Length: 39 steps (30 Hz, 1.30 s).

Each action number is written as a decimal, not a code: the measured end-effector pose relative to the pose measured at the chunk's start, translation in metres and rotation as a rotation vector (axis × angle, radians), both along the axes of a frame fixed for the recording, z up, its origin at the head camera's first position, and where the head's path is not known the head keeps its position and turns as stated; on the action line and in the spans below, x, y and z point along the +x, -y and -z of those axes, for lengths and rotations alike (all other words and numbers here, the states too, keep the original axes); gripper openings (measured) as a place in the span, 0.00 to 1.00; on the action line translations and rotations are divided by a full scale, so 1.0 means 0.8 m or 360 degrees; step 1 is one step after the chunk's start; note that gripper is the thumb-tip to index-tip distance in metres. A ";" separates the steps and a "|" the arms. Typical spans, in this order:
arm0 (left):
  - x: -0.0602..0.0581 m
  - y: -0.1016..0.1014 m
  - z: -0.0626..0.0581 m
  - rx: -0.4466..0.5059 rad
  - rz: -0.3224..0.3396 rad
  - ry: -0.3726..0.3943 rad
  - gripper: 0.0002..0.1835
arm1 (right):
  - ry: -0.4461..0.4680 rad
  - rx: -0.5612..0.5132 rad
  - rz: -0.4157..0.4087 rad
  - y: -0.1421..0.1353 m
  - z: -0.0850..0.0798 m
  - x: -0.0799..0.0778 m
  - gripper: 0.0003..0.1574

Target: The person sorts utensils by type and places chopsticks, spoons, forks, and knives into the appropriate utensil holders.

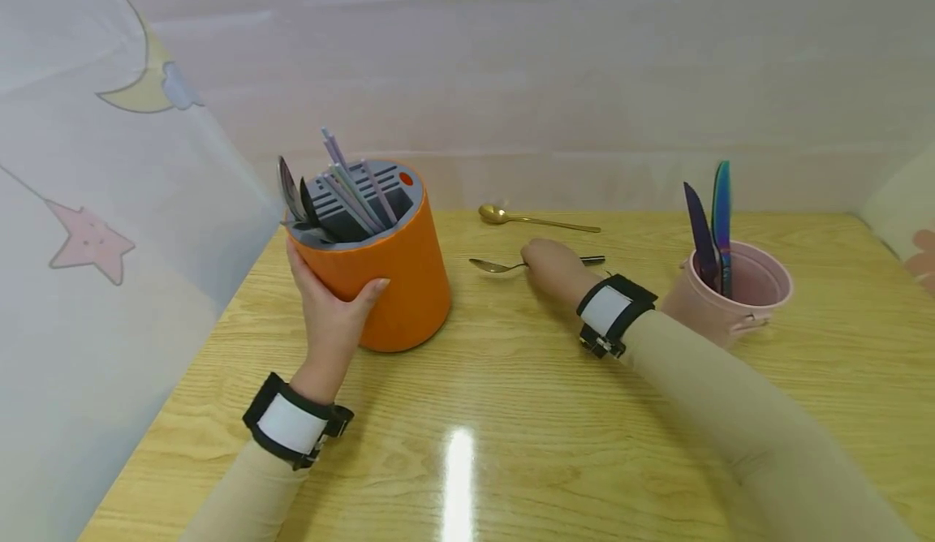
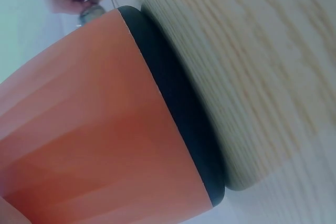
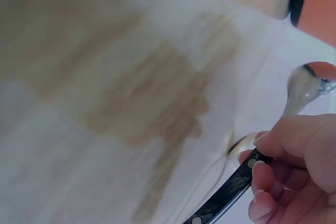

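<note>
My left hand (image 1: 330, 308) holds the near left side of an orange cutlery holder (image 1: 409, 290), thumb across its front. Several pastel sticks (image 1: 351, 189), spoons and other cutlery stand in its grey slotted top. In the left wrist view the orange wall (image 2: 105, 108) ends in a black base close against the wood. To the right of the holder, my right hand (image 1: 557, 270) pinches a spoon with a black handle (image 3: 226, 195). Its metal bowl (image 1: 493, 266) points left, toward the holder. Behind it a gold spoon (image 1: 540, 221) lies flat on the table.
At the right stands a pink bucket (image 1: 763, 270) with a dark purple knife (image 1: 701, 230) and a rainbow-coloured piece of cutlery (image 1: 721, 209) upright in it. My right forearm passes in front of it. A pale wall covering (image 1: 511, 79) rises behind the wooden table (image 1: 409, 461).
</note>
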<state>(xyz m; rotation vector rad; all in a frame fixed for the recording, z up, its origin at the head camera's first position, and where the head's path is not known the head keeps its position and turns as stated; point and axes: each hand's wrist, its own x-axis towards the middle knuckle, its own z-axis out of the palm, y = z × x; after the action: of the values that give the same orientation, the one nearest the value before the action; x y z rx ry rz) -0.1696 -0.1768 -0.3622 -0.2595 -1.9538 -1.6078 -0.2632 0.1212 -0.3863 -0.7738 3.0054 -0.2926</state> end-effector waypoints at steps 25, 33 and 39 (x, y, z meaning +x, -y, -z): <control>0.001 -0.001 0.002 -0.0016 -0.0015 0.0008 0.74 | -0.0213 -0.1320 -0.0196 0.033 -0.114 0.113 0.04; 0.000 -0.001 0.000 0.0005 0.0007 -0.0009 0.74 | -0.0184 -0.1833 -0.0376 0.061 -0.164 0.144 0.04; -0.001 0.000 0.000 0.0008 -0.0009 0.0005 0.75 | -0.0325 -0.2135 -0.0745 0.082 -0.183 0.147 0.07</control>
<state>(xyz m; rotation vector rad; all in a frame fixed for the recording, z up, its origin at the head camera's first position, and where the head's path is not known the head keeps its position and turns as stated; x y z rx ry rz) -0.1701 -0.1765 -0.3625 -0.2495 -1.9510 -1.6098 -0.1457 0.0559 -0.2400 -1.4991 2.2535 -2.3304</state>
